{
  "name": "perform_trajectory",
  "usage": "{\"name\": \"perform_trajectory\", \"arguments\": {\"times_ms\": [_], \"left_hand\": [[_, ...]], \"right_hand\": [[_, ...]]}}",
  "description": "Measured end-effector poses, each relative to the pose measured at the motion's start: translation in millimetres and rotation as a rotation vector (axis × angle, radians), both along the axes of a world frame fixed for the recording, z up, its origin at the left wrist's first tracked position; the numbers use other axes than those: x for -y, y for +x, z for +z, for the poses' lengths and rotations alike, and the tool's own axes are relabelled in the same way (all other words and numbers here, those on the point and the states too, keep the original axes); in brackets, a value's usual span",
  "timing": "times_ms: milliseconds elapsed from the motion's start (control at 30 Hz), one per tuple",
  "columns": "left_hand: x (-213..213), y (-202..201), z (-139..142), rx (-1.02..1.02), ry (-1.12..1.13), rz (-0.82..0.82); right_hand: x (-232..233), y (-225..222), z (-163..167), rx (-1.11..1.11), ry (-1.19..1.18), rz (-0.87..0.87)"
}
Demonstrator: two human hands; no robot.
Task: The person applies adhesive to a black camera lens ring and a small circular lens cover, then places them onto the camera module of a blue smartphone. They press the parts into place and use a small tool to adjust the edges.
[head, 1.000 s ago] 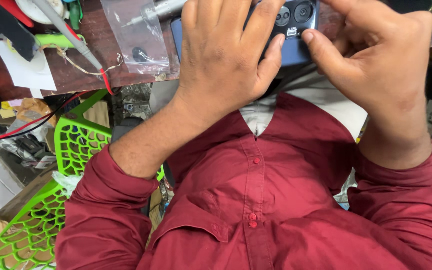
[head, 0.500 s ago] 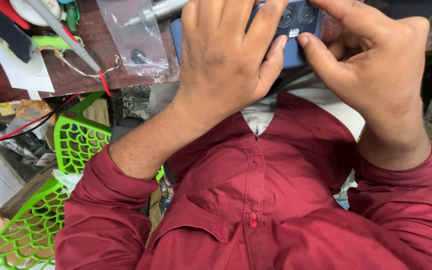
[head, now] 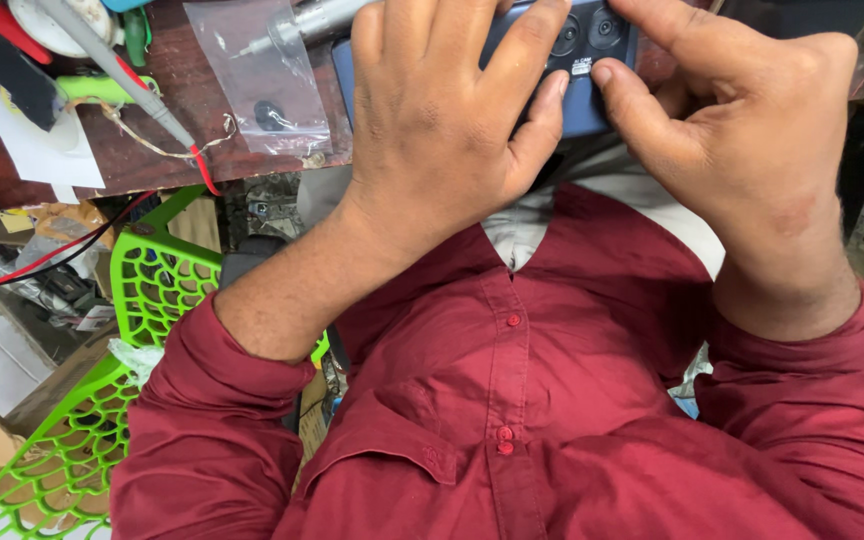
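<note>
Fingers of the left hand wrap over the back of a blue phone, pressed down on it so it stays pinned at the edge of the dark wooden bench, with the camera lenses just beyond the fingertips. On the other side of that hold, the right hand curls in, thumb and forefinger closing on the phone's edge beside the camera block; whether they pinch a small part there I cannot tell. Doing this well seems to call for the pinning hand to keep firm, even pressure while the other works lightly, close to the lenses without smearing them. Left of the hold lie a clear plastic bag and a probe with a red wire.
</note>
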State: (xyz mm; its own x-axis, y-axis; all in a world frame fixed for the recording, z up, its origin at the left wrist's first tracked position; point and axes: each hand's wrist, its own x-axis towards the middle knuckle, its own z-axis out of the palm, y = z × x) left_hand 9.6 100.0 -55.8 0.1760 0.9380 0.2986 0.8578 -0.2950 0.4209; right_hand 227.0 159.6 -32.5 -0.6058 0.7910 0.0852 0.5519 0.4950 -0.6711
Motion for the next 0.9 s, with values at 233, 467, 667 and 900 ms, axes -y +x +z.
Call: {"name": "perform_trajectory", "arguments": {"times_ms": [233, 467, 667, 900], "left_hand": [[-0.7, 0.1, 4.1, 0.002, 0.000, 0.003], [-3.9, 0.2, 4.7, 0.046, 0.017, -0.001], [-3.7, 0.9, 2.5, 0.041, 0.046, 0.011], [-5.0, 1.3, 1.0, 0.037, 0.063, 0.008]], "right_hand": [[6.8, 3.6, 23.4, 0.011, -0.014, -0.019], [14.2, -0.8, 36.3, 0.256, 0.197, 0.011], [16.3, -2.5, 31.2, 0.368, 0.329, 0.048], [19.2, -3.2, 29.8, 0.429, 0.430, 0.065]]}}
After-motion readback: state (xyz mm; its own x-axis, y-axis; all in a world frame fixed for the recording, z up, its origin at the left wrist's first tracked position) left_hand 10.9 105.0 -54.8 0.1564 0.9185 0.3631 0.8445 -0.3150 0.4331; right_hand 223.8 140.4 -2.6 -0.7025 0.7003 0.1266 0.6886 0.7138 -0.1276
